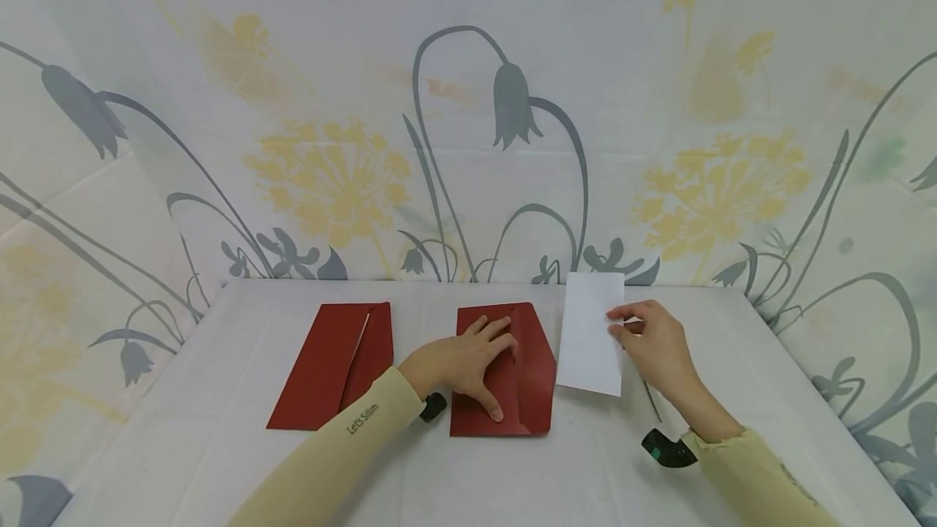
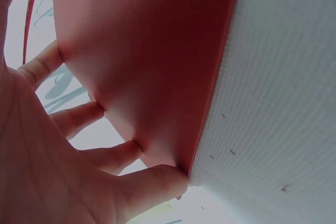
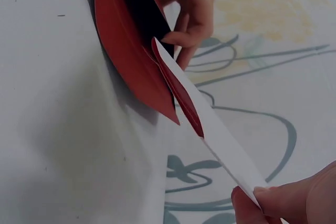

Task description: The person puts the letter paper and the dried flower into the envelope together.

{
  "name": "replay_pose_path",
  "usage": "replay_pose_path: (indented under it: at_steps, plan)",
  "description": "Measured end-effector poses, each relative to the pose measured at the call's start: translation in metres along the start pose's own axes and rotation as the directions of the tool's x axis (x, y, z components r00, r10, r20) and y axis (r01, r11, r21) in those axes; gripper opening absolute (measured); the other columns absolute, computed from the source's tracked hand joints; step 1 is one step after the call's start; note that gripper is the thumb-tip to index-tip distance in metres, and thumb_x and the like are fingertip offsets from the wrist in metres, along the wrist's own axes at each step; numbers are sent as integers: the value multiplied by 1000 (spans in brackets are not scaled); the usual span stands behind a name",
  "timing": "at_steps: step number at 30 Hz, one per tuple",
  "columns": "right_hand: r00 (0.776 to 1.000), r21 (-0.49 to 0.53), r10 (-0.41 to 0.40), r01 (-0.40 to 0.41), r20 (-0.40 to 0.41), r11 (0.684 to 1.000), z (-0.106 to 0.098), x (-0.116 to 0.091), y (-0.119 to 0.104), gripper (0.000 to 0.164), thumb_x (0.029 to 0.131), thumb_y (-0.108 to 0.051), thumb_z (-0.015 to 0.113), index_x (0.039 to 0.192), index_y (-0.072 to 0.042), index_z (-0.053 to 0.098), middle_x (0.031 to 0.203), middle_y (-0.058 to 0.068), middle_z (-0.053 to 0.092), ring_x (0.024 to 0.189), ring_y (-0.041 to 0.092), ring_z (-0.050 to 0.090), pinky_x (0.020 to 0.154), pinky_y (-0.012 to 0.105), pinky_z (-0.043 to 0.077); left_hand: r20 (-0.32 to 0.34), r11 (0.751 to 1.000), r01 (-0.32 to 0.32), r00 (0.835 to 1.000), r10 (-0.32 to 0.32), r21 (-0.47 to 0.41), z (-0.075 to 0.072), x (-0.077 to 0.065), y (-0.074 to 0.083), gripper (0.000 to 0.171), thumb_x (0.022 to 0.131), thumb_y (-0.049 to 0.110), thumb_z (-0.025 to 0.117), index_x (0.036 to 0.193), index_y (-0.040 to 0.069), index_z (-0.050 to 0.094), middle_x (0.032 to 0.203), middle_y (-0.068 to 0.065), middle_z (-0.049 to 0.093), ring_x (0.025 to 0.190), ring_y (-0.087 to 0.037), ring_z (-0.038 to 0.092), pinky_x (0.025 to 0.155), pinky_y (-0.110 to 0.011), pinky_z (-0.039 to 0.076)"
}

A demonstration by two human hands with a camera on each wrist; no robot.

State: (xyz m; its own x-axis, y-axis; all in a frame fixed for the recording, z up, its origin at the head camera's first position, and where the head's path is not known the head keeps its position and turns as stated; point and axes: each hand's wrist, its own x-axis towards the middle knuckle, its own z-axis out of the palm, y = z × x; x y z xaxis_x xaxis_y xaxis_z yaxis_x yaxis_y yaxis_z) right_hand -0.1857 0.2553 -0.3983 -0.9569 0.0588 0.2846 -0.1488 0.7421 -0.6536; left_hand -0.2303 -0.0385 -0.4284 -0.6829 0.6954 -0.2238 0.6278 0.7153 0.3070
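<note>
Beige-sleeved arms (image 1: 329,462) reach an open-flapped red envelope (image 1: 533,372) and plain white paper (image 1: 590,336).

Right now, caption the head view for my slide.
Left hand touching one red envelope, right hand pinching white paper, second red envelope at far left.

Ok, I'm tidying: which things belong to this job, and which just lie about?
In the job:
- white rectangular paper card, pinched by right hand
- open-flapped red paper envelope, under left hand

Probably lying about:
- second red paper envelope, in neither hand
</note>
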Motion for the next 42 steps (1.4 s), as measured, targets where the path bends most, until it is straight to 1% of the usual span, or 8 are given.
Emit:
replay_pose_path:
  at_steps: [5, 12, 20, 27, 31, 37, 42]
  plan:
    - [1000, 23, -17, 16, 10, 1000, 12, -1, -3, 14, 90, 0, 68, 104, 0, 71, 107, 17, 59, 96, 37, 67, 71, 37, 55, 3, 1000, 3, 1000, -3, 4, 0, 0, 1, 91, 65, 66, 83, 137, 31, 39, 166, -1, 9, 149, -40, 11, 100, -54, 46]
    - [1000, 39, -13, 13, 24, 999, 27, -5, -6, 13, 89, 0, 68, 101, 0, 71, 102, 14, 59, 93, 34, 68, 71, 35, 54, 3, 1000, 5, 1000, -5, 3, 2, 2, 1, 90, 65, 66, 83, 136, 32, 39, 165, -1, 9, 149, -40, 11, 100, -53, 47]
    - [999, 8, -30, 30, 36, 1000, 39, -11, -11, 12, 87, 1, 70, 98, 1, 72, 96, 14, 58, 90, 32, 68, 72, 39, 55, 0, 1000, 4, 1000, -4, -3, 1, 1, 2, 87, 64, 65, 84, 131, 32, 40, 166, -3, 8, 149, -42, 10, 102, -57, 43]
    - [997, -13, -3, 4, 76, 1000, 47, -12, -12, 11, 86, -1, 71, 97, 0, 72, 95, 12, 59, 88, 29, 67, 71, 38, 54, 0, 1000, 6, 1000, -6, -8, 1, 2, 2, 82, 65, 64, 84, 127, 33, 41, 166, -2, 9, 149, -42, 9, 101, -57, 44]
    - [995, -26, 11, -8, 96, 1000, 52, -14, -12, 12, 85, -4, 73, 97, -2, 72, 96, 11, 61, 87, 27, 68, 69, 37, 55, 6, 1000, 11, 1000, -10, -5, 1, 1, 3, 81, 65, 64, 84, 126, 33, 41, 166, -2, 9, 149, -42, 9, 101, -58, 43]
    - [994, -3, 17, -17, 110, 1000, 59, -15, -13, 11, 84, -4, 76, 94, -1, 72, 91, 10, 60, 83, 26, 66, 64, 31, 53, 10, 1000, 16, 1000, -16, 5, 1, 3, 3, 83, 65, 65, 83, 128, 33, 41, 166, -2, 9, 149, -41, 10, 102, -57, 43]
    - [993, -9, 18, -17, 116, 1000, 64, -14, -14, 11, 83, -4, 76, 93, -1, 72, 89, 8, 59, 81, 24, 63, 66, 30, 52, 13, 1000, 16, 1000, -16, 8, 0, 3, 2, 82, 65, 65, 83, 128, 33, 41, 166, -2, 9, 149, -41, 10, 102, -58, 43]
